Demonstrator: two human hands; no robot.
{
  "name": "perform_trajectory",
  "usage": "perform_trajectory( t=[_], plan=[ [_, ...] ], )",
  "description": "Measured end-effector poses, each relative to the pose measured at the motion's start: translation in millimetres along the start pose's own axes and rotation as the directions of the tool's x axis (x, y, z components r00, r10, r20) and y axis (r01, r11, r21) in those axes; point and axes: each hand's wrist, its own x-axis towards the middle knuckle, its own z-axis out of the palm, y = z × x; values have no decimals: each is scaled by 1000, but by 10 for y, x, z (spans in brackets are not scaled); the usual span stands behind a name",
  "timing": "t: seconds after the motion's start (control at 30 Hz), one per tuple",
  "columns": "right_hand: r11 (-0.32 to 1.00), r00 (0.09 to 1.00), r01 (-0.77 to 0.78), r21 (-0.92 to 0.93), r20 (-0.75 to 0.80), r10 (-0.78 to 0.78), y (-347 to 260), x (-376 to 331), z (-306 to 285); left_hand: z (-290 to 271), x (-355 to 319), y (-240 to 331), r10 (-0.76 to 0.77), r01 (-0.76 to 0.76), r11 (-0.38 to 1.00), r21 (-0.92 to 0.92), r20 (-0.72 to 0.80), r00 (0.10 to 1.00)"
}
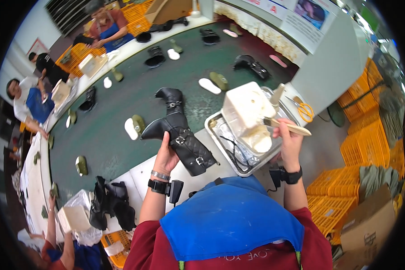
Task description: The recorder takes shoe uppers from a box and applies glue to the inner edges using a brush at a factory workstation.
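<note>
1. Our left grip [165,155] is clenched around the shaft of a black boot [181,132], holding it tilted above the pale tabletop [141,173], toe pointing to our left and the heel end up and away from us.
2. Our right grip [287,135] is closed on the light wooden handle of a brush [287,127], which lies nearly level, its bristle end toward the tub.
3. We see the boot as matte black with a quilted, diamond-stitched shaft, crossed by straps with small metal buckles; its toe is pointed and smooth.
4. We hold the boot just left of a shallow metal tray [217,135], rectangular with rounded corners and a shiny, foil-like lining.
5. We find a cream-white plastic tub [245,110] standing in that tray, boxy and smeared, with thick whitish paste [260,140] heaped at its near side, just under the brush tip.
6. We note orange-handled scissors [305,109] lying beyond the right hand, near the tray's far corner.
7. We see a dark green conveyor belt [117,112] curving past the tabletop, carrying more black boots and pale soles, with other people working along its far edge.
</note>
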Motion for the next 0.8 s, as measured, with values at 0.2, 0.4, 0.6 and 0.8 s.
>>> perform_trajectory(
  t=[0.2, 0.4, 0.6, 0.8],
  plan=[
    [998, 998, -61, 7, -21, 61, 124, -93, 72, -314, -301, 268, 105, -90, 986, 141, -105, 989],
    [995, 995, -93, 31, 40, 91, 233, -88, 346, -896, -344, 1042, 361, -252, 915, 314, -363, 859],
    [989, 985, -149, -11, 85, 149, 253, -110, 638, -2422, -225, 2030, 583, -439, 805, 399, -665, 466],
    [977, 983, -167, -130, 61, 176, 238, -160, 821, -3462, 84, 2223, 446, -167, 895, 414, -852, 276]
  ],
)
